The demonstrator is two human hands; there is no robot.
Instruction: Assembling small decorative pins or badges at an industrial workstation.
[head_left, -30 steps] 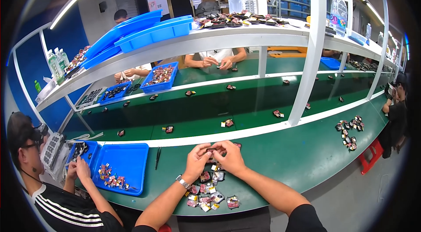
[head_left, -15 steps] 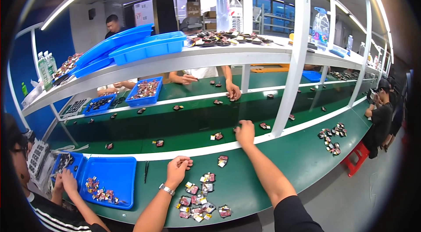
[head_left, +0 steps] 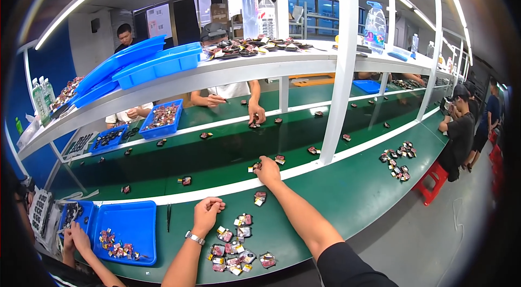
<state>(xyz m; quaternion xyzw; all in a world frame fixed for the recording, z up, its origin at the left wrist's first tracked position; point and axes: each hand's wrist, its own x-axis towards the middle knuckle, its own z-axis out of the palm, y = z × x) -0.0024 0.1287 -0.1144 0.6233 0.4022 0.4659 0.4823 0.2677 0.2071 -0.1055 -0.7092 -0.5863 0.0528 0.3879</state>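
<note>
My right hand reaches onto the green conveyor belt, its fingers closed over a small circuit module with a white and yellow patch. The fingers partly hide that module. Just right of it another module lies on the belt. My left hand, with a metal watch at the wrist, hovers above the green bench with fingers curled together and nothing visible in them. Beside it lies a cluster of similar black, red and white modules. A single module sits between my hands.
A blue tray with loose parts and black tweezers are at left, near a co-worker's hands. White posts carry a shelf overhead. Across the belt, another person's hand touches a module. More modules lie at right.
My right hand has moved left along the belt, from beside one module onto the neighbouring one. My left hand keeps nearly the same place. The whole view has shifted slightly.
</note>
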